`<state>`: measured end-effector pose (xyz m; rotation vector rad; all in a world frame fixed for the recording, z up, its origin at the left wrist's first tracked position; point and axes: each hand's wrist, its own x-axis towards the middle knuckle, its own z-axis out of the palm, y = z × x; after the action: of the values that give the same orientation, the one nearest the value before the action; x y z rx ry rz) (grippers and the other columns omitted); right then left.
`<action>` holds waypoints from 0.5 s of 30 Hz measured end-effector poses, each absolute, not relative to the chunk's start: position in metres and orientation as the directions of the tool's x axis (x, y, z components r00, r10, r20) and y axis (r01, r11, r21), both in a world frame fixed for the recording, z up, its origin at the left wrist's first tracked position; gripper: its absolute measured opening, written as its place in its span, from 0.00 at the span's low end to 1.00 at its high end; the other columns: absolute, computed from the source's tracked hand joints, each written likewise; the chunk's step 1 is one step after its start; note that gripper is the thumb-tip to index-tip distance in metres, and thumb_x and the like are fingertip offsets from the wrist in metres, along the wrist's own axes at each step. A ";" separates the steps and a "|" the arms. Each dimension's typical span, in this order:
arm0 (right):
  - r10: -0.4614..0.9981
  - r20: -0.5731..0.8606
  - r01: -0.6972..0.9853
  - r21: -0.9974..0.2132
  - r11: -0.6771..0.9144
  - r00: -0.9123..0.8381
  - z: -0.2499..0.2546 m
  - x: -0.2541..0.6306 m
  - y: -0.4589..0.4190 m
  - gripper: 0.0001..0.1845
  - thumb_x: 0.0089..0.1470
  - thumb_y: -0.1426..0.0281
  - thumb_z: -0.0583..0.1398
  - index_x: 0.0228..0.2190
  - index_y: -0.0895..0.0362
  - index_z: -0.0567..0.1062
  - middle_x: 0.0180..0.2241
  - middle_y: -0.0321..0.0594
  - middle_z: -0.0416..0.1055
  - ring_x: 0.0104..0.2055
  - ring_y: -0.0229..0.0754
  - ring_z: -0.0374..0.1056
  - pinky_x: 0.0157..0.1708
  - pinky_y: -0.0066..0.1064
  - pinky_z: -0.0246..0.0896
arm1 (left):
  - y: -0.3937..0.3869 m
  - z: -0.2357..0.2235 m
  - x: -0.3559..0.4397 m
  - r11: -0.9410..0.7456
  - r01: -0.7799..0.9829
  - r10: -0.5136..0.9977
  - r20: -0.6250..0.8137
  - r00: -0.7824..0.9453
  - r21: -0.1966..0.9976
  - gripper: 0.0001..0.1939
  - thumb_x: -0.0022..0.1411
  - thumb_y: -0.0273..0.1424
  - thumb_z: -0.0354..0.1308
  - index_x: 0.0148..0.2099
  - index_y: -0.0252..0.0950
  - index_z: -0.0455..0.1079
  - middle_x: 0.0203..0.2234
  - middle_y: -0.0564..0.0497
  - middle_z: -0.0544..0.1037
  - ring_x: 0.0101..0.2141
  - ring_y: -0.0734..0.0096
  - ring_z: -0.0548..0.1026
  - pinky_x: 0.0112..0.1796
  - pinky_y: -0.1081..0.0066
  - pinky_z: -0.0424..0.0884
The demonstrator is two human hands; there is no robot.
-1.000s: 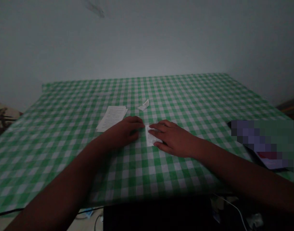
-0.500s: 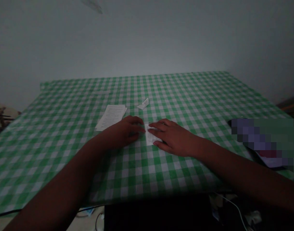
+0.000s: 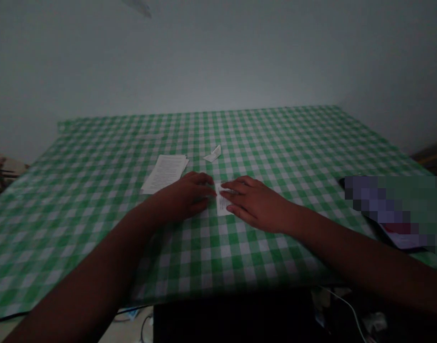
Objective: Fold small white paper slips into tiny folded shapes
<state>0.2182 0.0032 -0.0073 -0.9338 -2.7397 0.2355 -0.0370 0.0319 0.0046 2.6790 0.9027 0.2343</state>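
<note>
A small piece of printed paper (image 3: 222,206), apparently folded, lies flat on the checked cloth between my hands. My right hand (image 3: 259,204) rests over its right part, fingers stretched out and slightly apart, hiding that side. From the left, my left hand (image 3: 194,196) reaches to the paper's left edge with fingers extended; its fingertips are at or against that edge. Just behind my left wrist is a stack of printed paper sheets (image 3: 165,172), partly covered by the hand. Farther back sits a small folded paper piece (image 3: 213,154) with a raised point.
A green and white checked tablecloth (image 3: 282,147) covers the table, which reaches back to a plain wall (image 3: 218,57). On the right lies a dark-edged object with a blurred-out surface (image 3: 393,209). Cables (image 3: 350,307) hang below the front edge.
My right thumb has slid up toward the other fingers and covers more of the print on the small paper. The left hand has hardly moved.
</note>
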 end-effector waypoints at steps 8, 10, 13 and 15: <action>0.635 0.195 0.583 -0.267 0.768 -0.747 -0.012 0.217 0.004 0.22 0.65 0.66 0.52 0.58 0.59 0.70 0.60 0.48 0.65 0.58 0.54 0.59 0.55 0.51 0.59 | 0.027 0.002 -0.024 -0.714 0.607 0.671 0.097 0.735 0.348 0.11 0.63 0.37 0.60 0.44 0.38 0.75 0.47 0.46 0.72 0.47 0.58 0.70 0.51 0.56 0.68; 0.630 0.199 0.576 -0.271 0.771 -0.750 -0.012 0.217 0.005 0.22 0.65 0.67 0.52 0.58 0.58 0.70 0.60 0.48 0.66 0.58 0.54 0.59 0.55 0.51 0.60 | 0.027 0.001 -0.023 -0.710 0.610 0.677 0.102 0.729 0.352 0.11 0.61 0.38 0.62 0.44 0.38 0.75 0.47 0.46 0.73 0.47 0.58 0.70 0.50 0.56 0.68; 0.625 0.204 0.573 -0.260 0.777 -0.754 -0.011 0.217 0.005 0.23 0.65 0.67 0.52 0.58 0.59 0.69 0.60 0.49 0.66 0.57 0.54 0.59 0.55 0.51 0.59 | 0.026 0.001 -0.023 -0.700 0.622 0.689 0.101 0.718 0.351 0.13 0.60 0.40 0.63 0.43 0.38 0.75 0.47 0.47 0.72 0.48 0.58 0.70 0.51 0.56 0.67; 0.621 0.203 0.572 -0.252 0.780 -0.757 -0.011 0.217 0.004 0.23 0.65 0.67 0.51 0.58 0.60 0.69 0.60 0.49 0.65 0.57 0.54 0.59 0.56 0.50 0.59 | 0.026 0.001 -0.022 -0.701 0.624 0.688 0.097 0.719 0.346 0.13 0.60 0.40 0.63 0.43 0.38 0.75 0.47 0.47 0.72 0.48 0.58 0.69 0.51 0.56 0.67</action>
<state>0.2172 0.0045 -0.0110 -0.9238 -2.6978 0.2533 -0.0223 0.0256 0.0014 2.6363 1.0317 0.3167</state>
